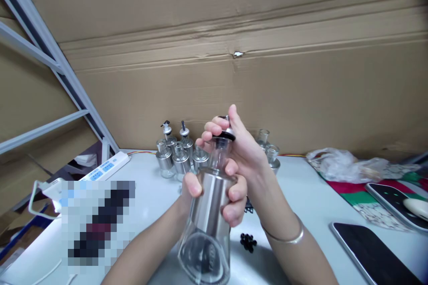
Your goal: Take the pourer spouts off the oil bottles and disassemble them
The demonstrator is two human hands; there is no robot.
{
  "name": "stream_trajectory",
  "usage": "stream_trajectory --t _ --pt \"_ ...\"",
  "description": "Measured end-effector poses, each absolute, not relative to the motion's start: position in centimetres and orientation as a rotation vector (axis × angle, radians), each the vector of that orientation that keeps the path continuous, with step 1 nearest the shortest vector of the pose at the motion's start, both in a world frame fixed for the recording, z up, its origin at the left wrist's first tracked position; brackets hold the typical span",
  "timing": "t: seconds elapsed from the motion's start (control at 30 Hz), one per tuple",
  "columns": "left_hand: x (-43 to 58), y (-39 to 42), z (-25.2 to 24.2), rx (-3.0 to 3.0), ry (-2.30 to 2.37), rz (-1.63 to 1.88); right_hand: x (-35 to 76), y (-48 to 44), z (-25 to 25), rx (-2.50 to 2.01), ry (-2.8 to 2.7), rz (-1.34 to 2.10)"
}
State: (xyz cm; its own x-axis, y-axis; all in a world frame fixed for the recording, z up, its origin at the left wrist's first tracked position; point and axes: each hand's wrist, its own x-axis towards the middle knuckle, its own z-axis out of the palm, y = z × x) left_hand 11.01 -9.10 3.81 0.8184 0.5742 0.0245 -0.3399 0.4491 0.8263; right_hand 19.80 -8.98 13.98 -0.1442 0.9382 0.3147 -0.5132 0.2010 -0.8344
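Observation:
A glass oil bottle (214, 200) with a brushed-metal sleeve is tilted, its clear base towards me. My left hand (236, 200) is closed round the sleeve from behind, thumb on the left side and fingertips on the right. At the bottle's mouth sits a pourer stopper (228, 133) with a black rim and metal top. My right hand (247, 149), with a bangle on its wrist, has its fingers curled round this stopper; its thumb points up. Part of the stopper is hidden by the fingers.
Several similar bottles (181, 160) stand at the back, two with pourers fitted; more bottles (273, 156) are behind my right wrist. Small black parts (248, 242) lie on the white table (297, 196). Phones (377, 254), a plastic bag (344, 164) and a power strip (107, 167) flank them.

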Motion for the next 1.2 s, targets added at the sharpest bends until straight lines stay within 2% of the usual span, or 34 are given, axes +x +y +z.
stream_trajectory --t 0.23,0.33,0.47,0.57,0.67,0.8,1.2 --pt "8.5 -8.0 7.3 1.147 0.241 0.59 19.0 -7.6 12.6 -0.556 -1.148 0.848" --pt "8.1 -7.6 7.8 1.259 0.229 0.619 18.9 -7.5 11.9 -0.594 -1.191 0.474" --pt "7.7 -6.1 7.9 1.491 0.359 0.997 19.7 -7.4 11.8 -0.6 -1.17 -0.031" --pt "6.9 -4.5 8.0 1.581 0.521 1.221 21.1 -7.0 12.3 -0.583 -1.208 0.043" --pt "5.9 -3.2 7.8 1.712 0.702 1.255 22.4 -6.4 12.7 -0.603 -1.197 0.132" --pt "5.4 -2.2 7.2 1.75 0.715 1.305 22.9 -5.9 12.7 -0.645 -1.148 0.113" --pt "6.6 -3.1 7.2 1.823 0.705 1.19 23.0 -6.0 12.9 -0.63 -1.124 0.118"
